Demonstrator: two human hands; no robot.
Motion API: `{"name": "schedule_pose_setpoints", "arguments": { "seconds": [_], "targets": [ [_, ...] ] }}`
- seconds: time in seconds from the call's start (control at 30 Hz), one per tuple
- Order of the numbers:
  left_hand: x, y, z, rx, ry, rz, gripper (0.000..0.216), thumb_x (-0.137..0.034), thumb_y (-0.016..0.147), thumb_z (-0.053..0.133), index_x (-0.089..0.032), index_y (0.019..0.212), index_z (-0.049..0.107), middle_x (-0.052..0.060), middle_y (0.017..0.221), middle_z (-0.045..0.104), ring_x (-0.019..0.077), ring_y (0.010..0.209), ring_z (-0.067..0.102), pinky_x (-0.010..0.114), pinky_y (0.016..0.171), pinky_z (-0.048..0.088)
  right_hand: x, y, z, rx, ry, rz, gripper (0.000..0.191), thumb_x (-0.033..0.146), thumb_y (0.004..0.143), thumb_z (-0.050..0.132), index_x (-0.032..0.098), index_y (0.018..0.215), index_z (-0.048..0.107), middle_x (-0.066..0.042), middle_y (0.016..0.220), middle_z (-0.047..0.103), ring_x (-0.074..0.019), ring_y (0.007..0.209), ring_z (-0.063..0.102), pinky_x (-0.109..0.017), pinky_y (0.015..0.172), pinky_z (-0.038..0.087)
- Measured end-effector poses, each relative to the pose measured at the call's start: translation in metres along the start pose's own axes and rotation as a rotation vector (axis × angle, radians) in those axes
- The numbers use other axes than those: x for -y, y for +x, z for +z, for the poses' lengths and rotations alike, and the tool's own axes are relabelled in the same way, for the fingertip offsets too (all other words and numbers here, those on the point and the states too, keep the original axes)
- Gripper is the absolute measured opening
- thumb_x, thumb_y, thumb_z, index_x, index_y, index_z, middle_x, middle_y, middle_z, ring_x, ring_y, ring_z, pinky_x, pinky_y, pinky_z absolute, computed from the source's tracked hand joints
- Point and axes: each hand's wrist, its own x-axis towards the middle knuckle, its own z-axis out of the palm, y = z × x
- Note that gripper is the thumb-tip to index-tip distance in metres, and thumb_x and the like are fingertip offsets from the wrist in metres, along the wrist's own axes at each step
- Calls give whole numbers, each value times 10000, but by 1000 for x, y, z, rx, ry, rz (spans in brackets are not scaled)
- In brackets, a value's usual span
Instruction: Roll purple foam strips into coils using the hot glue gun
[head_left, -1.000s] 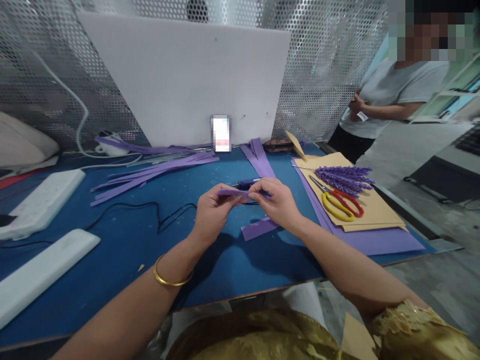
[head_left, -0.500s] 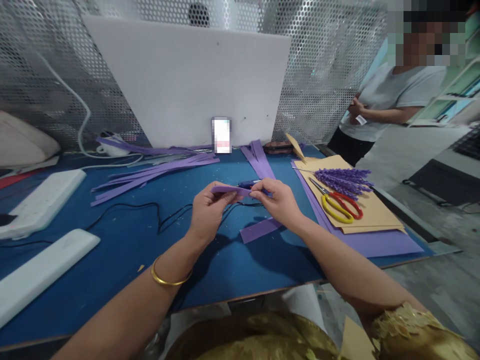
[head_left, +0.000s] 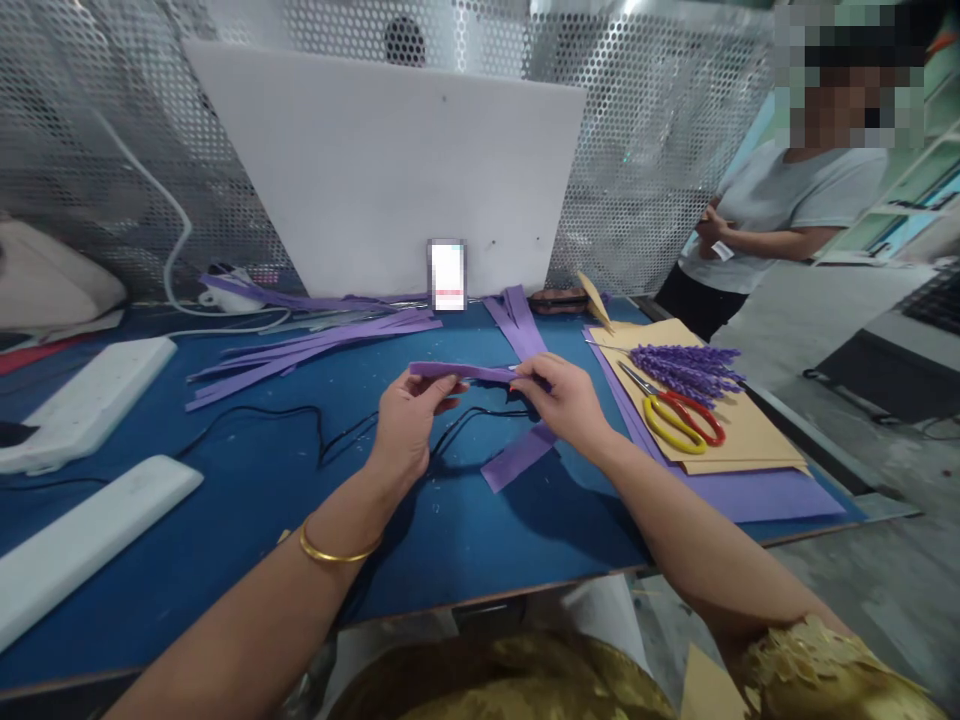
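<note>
A narrow purple strip (head_left: 471,371), felt-like or paper, is stretched nearly level between my two hands above the blue table. My left hand (head_left: 414,420) is closed on its left end, thumb beneath and fingers behind. My right hand (head_left: 566,402) pinches the other end; its fingertips are partly hidden. Below the right hand lies another flat purple piece (head_left: 517,458), whose upper end is covered by that hand. Behind the right fingers a black cord (head_left: 480,411) runs to something mostly hidden.
Purple strips (head_left: 322,345) lie at the back left. A phone (head_left: 448,275) leans against a white board (head_left: 405,170). On the right, scissors (head_left: 675,418) and a purple flower sprig (head_left: 686,368) rest on tan sheets (head_left: 750,435). White power strips (head_left: 97,545) occupy the left. A person (head_left: 780,210) stands beyond.
My hands have moved slightly apart, and more of the strip shows between them. The left hand has shifted a little left. The blue tool behind the strip is now mostly covered.
</note>
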Motion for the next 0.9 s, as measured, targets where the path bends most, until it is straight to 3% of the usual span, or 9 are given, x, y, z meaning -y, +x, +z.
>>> {"name": "schedule_pose_setpoints", "arguments": {
  "seconds": [0.07,0.17,0.23,0.3,0.37,0.47,0.67,0.9],
  "targets": [
    [0,2,-3,-62,87,88,322,-310,684,804,-168,951,692,67,932,731,205,881,696,315,760,542,2,-1,-2,-45,-120,-73,138,251,960,550,226,890,666,-39,881,673,-171,773,608,-275,677,418],
    [-5,3,-7,-107,367,379,379,-238,702,790,-218,1072,714,83,1136,720,252,1087,645,393,937,503,3,-3,-4,-69,-290,-143,198,277,988,513,235,913,692,-51,886,673,-170,735,595,-283,654,407],
    [-9,3,-10,-36,594,555,329,-234,709,799,-262,1033,753,64,1136,734,280,1138,620,453,1055,417,4,-4,-4,-65,-331,-164,221,280,998,496,233,929,701,-54,890,677,-166,724,592,-282,641,400],
    [-12,1,-11,53,742,651,180,-271,749,786,-299,927,783,38,1004,768,282,1064,651,490,1124,320,4,-5,-4,-56,-345,-173,236,285,1005,484,231,946,706,-57,903,684,-163,720,592,-283,634,392],
    [-11,-1,-11,109,801,680,64,-294,809,736,-317,839,788,14,882,778,255,930,687,499,1146,268,4,-5,-3,-51,-354,-178,242,294,1009,482,231,952,708,-58,904,688,-163,716,593,-285,628,384],
    [-9,-3,-10,149,817,686,112,-272,837,699,-312,774,782,-6,823,780,217,801,697,484,1140,273,5,-5,-3,-53,-354,-174,242,301,1008,487,234,944,711,-56,898,688,-162,713,595,-283,623,379],
    [-7,-6,-8,139,750,631,89,-352,824,729,-321,855,807,23,905,797,253,878,716,408,964,432,6,-6,-3,-52,-317,-187,242,292,1007,483,235,953,712,-56,898,690,-164,736,611,-279,646,404],
    [-5,-7,-7,147,830,687,114,-369,857,696,-331,874,802,21,922,800,249,877,720,423,925,409,7,-7,-1,-41,-346,-223,242,293,1010,484,241,948,713,-50,889,701,-158,744,622,-275,662,423]
  ]
}}
